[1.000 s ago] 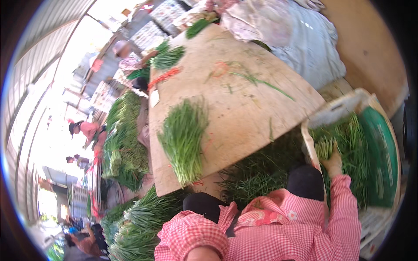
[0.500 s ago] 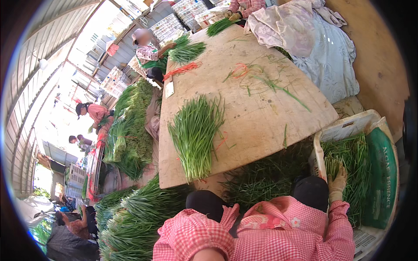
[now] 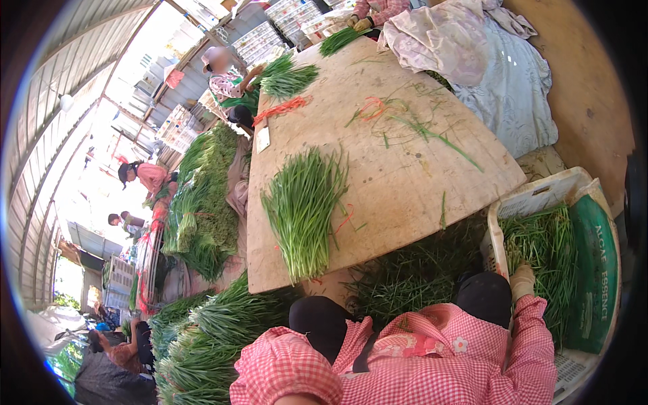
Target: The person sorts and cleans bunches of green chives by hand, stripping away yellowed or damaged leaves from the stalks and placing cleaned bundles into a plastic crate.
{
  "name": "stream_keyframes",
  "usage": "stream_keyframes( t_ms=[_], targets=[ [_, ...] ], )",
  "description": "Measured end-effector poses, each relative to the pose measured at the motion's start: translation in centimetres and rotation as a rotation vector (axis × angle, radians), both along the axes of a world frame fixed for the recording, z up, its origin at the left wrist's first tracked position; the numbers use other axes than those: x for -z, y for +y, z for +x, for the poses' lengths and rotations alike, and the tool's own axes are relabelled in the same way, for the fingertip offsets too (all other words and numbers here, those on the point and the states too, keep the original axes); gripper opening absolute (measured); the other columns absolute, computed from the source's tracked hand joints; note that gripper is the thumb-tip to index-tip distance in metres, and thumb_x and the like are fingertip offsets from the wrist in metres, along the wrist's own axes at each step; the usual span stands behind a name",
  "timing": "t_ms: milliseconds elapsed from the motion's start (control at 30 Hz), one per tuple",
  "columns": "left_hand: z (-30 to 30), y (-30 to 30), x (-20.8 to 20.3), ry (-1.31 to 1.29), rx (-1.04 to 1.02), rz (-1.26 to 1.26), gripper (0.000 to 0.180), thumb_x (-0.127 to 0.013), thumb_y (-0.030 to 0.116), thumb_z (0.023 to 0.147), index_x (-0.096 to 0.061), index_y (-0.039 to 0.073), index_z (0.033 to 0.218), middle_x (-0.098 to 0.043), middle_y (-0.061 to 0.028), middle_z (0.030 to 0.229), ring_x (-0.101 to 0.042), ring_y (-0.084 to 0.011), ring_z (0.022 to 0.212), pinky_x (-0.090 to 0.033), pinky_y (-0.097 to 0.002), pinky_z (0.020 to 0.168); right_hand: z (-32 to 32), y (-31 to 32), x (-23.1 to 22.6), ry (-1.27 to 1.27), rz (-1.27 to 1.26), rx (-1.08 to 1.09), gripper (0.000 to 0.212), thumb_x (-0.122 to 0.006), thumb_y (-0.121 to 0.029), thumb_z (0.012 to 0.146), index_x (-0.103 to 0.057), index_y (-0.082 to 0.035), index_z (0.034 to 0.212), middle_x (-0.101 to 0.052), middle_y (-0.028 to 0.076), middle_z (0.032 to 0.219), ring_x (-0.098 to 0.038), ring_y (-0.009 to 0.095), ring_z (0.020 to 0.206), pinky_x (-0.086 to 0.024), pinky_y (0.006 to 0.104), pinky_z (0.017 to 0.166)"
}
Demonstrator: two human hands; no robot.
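My right hand [image 3: 523,281], in a pale glove, reaches into a white plastic crate [image 3: 495,244] on the right, among loose garlic chives [image 3: 550,253]. The greens cover its fingers, so I cannot tell what they grip. My left arm, in a pink checked sleeve [image 3: 287,364], bends back toward the lower edge, and its hand is out of view. On the wooden table [image 3: 405,196] before me lies a thick bunch of garlic chives [image 3: 304,212], its pale stems toward me. Thin red ties [image 3: 346,216] lie beside it.
Large heaps of chives [image 3: 223,337] stand at my left. Red strips [image 3: 283,108] and stray leaves [image 3: 432,135] lie farther up the table. A cloth [image 3: 503,88] covers something at the far right. Co-workers [image 3: 229,81] handle greens along the far side and left.
My right hand has drawn slightly nearer to me and sunk its fingers deeper into the crate's greens. My left sleeve has shifted a little to the left and down. The bunch stays put.
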State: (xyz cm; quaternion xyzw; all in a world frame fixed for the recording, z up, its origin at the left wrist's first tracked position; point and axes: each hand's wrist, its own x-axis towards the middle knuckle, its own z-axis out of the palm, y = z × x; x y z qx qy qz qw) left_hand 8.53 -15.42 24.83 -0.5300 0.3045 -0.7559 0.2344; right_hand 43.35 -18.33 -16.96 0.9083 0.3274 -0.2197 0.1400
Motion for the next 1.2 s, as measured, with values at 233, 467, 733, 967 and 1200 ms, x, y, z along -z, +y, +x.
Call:
stream_keyframes(
  t_ms=[233,467,733,967,1200],
  targets=[
    [-0.3,0.0,0.2,-0.003,-0.024,-0.003,0.046,-0.041,0.013,0.087,-0.035,-0.008,0.127,-0.026,-0.0258,0.137,-0.015,-0.0408,0.129,-0.011,-0.0567,0.107,0.6,1.0,3.7,0.035,0.104,0.131,0.062,-0.063,-0.024,0.078,-0.031,-0.005,0.127,-0.044,0.021,0.121,-0.051,0.036,0.104,-0.048,0.0406,0.083],
    [-0.7,-0.4,0.4,0.000,-0.040,0.002,0.045,-0.040,0.013,0.088,-0.035,-0.008,0.127,-0.026,-0.0256,0.137,-0.016,-0.0402,0.129,-0.011,-0.0561,0.107,-0.8,1.8,-1.0,0.160,0.217,0.311,0.088,-0.072,-0.033,0.067,-0.023,-0.006,0.135,-0.053,0.020,0.111,-0.056,0.031,0.097,-0.049,0.0371,0.080],
    [-1.5,-0.4,0.5,0.009,-0.040,0.000,0.044,-0.039,0.012,0.088,-0.035,-0.008,0.127,-0.027,-0.0254,0.136,-0.017,-0.0395,0.129,-0.012,-0.0554,0.107,0.9,-3.5,-1.7,0.188,0.523,0.303,0.087,-0.071,-0.032,0.066,-0.026,-0.005,0.135,-0.061,0.020,0.100,-0.059,0.032,0.093,-0.047,0.0358,0.079],
    [-2.0,-1.0,0.6,0.010,-0.010,-0.020,0.043,-0.037,0.011,0.089,-0.036,-0.008,0.127,-0.028,-0.0251,0.136,-0.019,-0.0387,0.129,-0.013,-0.0543,0.108,1.3,-6.6,-1.0,0.306,0.600,0.277,0.061,-0.072,-0.026,0.064,-0.049,-0.002,0.115,-0.057,0.020,0.109,-0.055,0.034,0.101,-0.045,0.0365,0.084],
    [-2.3,-0.8,0.1,-0.090,-0.259,0.015,0.044,-0.037,0.013,0.088,-0.035,-0.010,0.126,-0.028,-0.0283,0.134,-0.018,-0.0408,0.128,-0.014,-0.0554,0.107,-0.9,-3.4,-3.0,0.131,0.248,0.133,0.073,-0.070,-0.031,0.066,-0.039,-0.008,0.128,-0.033,0.013,0.135,-0.032,0.027,0.124,-0.034,0.0349,0.098]
  ],
)
